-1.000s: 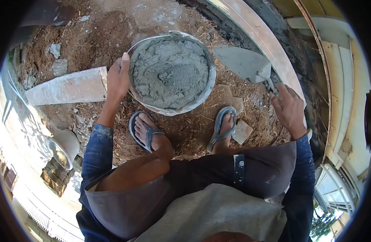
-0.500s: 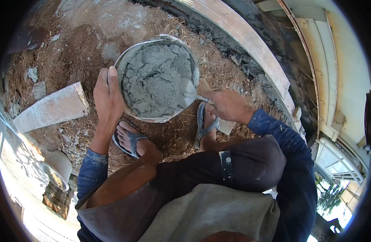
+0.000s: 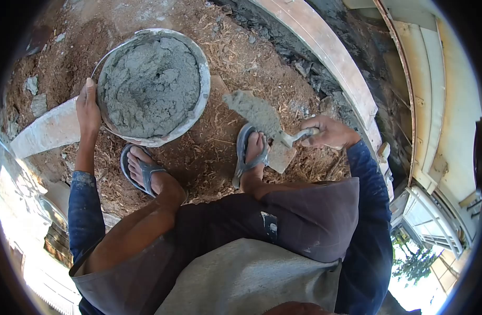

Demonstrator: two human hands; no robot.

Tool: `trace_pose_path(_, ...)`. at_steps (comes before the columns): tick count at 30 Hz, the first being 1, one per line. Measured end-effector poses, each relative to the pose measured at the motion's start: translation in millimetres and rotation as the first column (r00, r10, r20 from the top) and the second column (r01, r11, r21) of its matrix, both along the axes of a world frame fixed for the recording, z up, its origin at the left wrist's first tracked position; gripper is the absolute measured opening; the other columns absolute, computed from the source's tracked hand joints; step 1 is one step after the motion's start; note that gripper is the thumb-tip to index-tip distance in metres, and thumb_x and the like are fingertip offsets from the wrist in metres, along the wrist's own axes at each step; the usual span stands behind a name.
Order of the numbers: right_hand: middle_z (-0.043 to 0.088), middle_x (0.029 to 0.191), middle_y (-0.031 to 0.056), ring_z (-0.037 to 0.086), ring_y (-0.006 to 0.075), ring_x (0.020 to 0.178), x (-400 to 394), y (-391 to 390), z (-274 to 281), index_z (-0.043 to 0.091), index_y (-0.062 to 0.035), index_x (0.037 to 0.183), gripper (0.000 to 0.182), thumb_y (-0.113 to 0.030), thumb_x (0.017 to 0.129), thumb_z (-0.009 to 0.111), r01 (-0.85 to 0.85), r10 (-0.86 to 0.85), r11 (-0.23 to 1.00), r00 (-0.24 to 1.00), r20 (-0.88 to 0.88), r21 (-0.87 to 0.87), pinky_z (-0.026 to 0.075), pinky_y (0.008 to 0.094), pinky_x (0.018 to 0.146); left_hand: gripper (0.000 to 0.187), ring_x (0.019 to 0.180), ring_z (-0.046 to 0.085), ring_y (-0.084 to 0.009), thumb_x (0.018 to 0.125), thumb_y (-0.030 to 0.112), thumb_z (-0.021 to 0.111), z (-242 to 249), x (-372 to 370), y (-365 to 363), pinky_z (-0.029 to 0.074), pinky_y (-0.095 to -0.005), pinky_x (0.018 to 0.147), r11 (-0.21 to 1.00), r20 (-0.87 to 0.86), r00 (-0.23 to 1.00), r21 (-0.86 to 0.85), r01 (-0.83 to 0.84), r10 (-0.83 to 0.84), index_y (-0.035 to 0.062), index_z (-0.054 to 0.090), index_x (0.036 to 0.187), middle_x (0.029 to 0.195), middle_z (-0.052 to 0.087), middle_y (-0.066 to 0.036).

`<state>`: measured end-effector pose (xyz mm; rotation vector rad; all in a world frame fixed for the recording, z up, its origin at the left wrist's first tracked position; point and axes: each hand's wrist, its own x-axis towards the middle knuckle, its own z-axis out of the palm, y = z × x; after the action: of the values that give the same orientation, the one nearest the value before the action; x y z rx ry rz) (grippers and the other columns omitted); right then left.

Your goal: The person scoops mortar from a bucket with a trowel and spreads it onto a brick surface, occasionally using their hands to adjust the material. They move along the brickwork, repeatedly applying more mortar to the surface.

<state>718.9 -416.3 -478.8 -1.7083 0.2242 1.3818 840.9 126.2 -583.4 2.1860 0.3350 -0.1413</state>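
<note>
A round bucket [image 3: 204,79] full of wet grey mortar [image 3: 149,86] stands on the dirt in front of my feet. My left hand [image 3: 88,111] grips its left side, thumb up by the rim and wire handle; the other fingers are partly hidden. On the right, my right hand [image 3: 329,132] is closed around the handle of a trowel [image 3: 288,139]. A long heap of mortar [image 3: 255,112] covers most of the trowel's blade, which is held clear of the bucket, above the ground near my right sandal [image 3: 243,144].
A pale flat slab [image 3: 47,129] lies left of the bucket. Along the upper right runs a long pale curb-like strip [image 3: 325,50] with grey mortar beside it. A small tile piece [image 3: 282,159] lies by my right foot. Rubble and wood shavings litter the soil.
The trowel has come out of the bucket and moved right, now loaded with mortar. The bucket and my left hand appear further left in view, and the mortar surface has a fresh hollow.
</note>
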Motion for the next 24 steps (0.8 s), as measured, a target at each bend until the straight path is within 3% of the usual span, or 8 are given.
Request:
trace_pose_path(2, 0.058, 0.069, -0.0014, 0.057, 0.0090, 0.062, 1, -70, -45, 0.067, -0.0055, 0.099, 0.019, -0.021, 0.090, 0.064, 0.210, -0.198, 0.976, 0.963, -0.181, 0.051, 0.044, 0.0262, 0.051, 0.055, 0.094, 0.051, -0.0152, 0.102, 0.044, 0.044, 3, 0, -1, 0.041, -0.0292, 0.089, 1.000, -0.025, 1.000, -0.005, -0.011, 0.011, -0.0075, 0.062, 0.112, 0.100, 0.064, -0.009)
trace_pose_path(4, 0.058, 0.068, 0.0020, 0.054, 0.0136, 0.054, 3, -122, -88, 0.063, 0.0016, 0.098, 0.022, -0.018, 0.087, 0.063, 0.278, -0.235, 0.901, 0.958, 0.166, -0.332, 0.045, 0.0291, 0.050, 0.055, 0.092, 0.051, -0.0152, 0.102, 0.044, 0.044, -2, -1, 2, 0.041, -0.0292, 0.088, 1.000, -0.022, 1.000, 0.015, -0.005, 0.005, -0.0070, 0.062, 0.111, 0.098, 0.064, -0.008)
trace_pose_path(6, 0.068, 0.081, 0.0136, 0.065, 0.0211, 0.070, 9, -148, -106, 0.066, -0.0011, 0.109, 0.032, -0.025, 0.088, 0.062, 0.192, 0.047, 0.733, 0.943, 0.330, -0.652, 0.050, 0.0349, 0.061, 0.055, 0.089, 0.049, -0.0158, 0.102, 0.046, 0.043, 0, -2, -2, 0.041, -0.0296, 0.086, 1.000, -0.001, 1.000, 0.018, -0.012, 0.012, -0.0054, 0.063, 0.108, 0.095, 0.063, -0.008)
trace_pose_path(7, 0.068, 0.081, 0.0136, 0.065, 0.0211, 0.070, 13, -152, -113, 0.066, -0.0011, 0.109, 0.032, -0.025, 0.088, 0.062, 0.195, 0.043, 0.735, 0.942, 0.332, -0.649, 0.050, 0.0349, 0.061, 0.055, 0.089, 0.049, -0.0158, 0.102, 0.046, 0.043, 0, -1, 0, 0.041, -0.0296, 0.086, 1.000, 0.001, 1.000, 0.022, -0.009, 0.009, -0.0054, 0.063, 0.108, 0.095, 0.063, -0.008)
trace_pose_path(11, 0.065, 0.098, 0.0285, 0.062, 0.0431, 0.096, 6, -159, -118, 0.063, 0.0014, 0.110, 0.038, -0.027, 0.084, 0.062, 0.127, 0.268, 0.707, 0.863, 0.429, -0.696, 0.049, 0.0464, 0.083, 0.055, 0.089, 0.049, -0.0156, 0.102, 0.046, 0.043, 2, -1, -4, 0.041, -0.0294, 0.087, 0.999, -0.026, 0.999, 0.019, -0.027, 0.027, -0.0054, 0.063, 0.108, 0.095, 0.062, -0.008)
trace_pose_path(14, 0.066, 0.096, 0.0277, 0.063, 0.0436, 0.094, -16, -149, -122, 0.063, -0.0026, 0.113, 0.040, -0.027, 0.082, 0.065, 0.165, 0.451, 0.664, 0.690, 0.566, -0.730, 0.049, 0.0480, 0.083, 0.056, 0.090, 0.050, -0.0156, 0.103, 0.046, 0.042, 4, -2, -6, 0.041, -0.0294, 0.087, 0.999, 0.001, 0.999, 0.011, -0.034, 0.034, -0.0058, 0.063, 0.108, 0.095, 0.063, -0.009)
trace_pose_path(19, 0.066, 0.099, 0.0249, 0.063, 0.0435, 0.092, -30, -70, -59, 0.059, -0.0060, 0.120, 0.044, -0.025, 0.081, 0.067, 0.151, 0.409, 0.596, 0.788, 0.460, -0.789, 0.050, 0.0496, 0.081, 0.055, 0.089, 0.051, -0.0160, 0.103, 0.044, 0.041, 8, -3, -10, 0.041, -0.0306, 0.086, 0.999, 0.010, 1.000, 0.041, 0.004, -0.005, -0.0067, 0.062, 0.108, 0.094, 0.063, -0.009)
trace_pose_path(24, 0.066, 0.096, 0.0173, 0.064, 0.0403, 0.085, -13, -3, 2, 0.056, -0.0079, 0.122, 0.045, -0.017, 0.079, 0.067, 0.067, 0.549, 0.668, 0.629, 0.551, -0.741, 0.052, 0.0469, 0.074, 0.052, 0.082, 0.053, -0.0191, 0.104, 0.041, 0.039, 34, -12, -37, 0.043, -0.0346, 0.077, 0.996, 0.059, 0.998, 0.078, 0.033, -0.038, -0.0065, 0.060, 0.098, 0.086, 0.061, -0.013)
